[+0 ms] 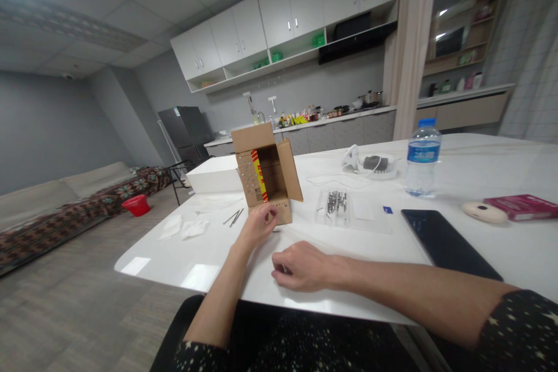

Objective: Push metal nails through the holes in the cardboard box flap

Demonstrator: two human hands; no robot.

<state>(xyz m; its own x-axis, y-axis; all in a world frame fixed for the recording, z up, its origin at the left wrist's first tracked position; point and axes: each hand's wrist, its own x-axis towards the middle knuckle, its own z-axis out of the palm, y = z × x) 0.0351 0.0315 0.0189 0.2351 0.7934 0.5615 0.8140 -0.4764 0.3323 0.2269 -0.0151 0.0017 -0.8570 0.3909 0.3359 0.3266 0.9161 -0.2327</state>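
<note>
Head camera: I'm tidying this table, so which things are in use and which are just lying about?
In use: cardboard box, touched by the left hand; right hand rests closed on the table; clear tray of metal pins.
Lying about: water bottle, tablet, red box, white box.

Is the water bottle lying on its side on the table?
No, the water bottle stands upright with its blue cap on top, on the white table.
</note>
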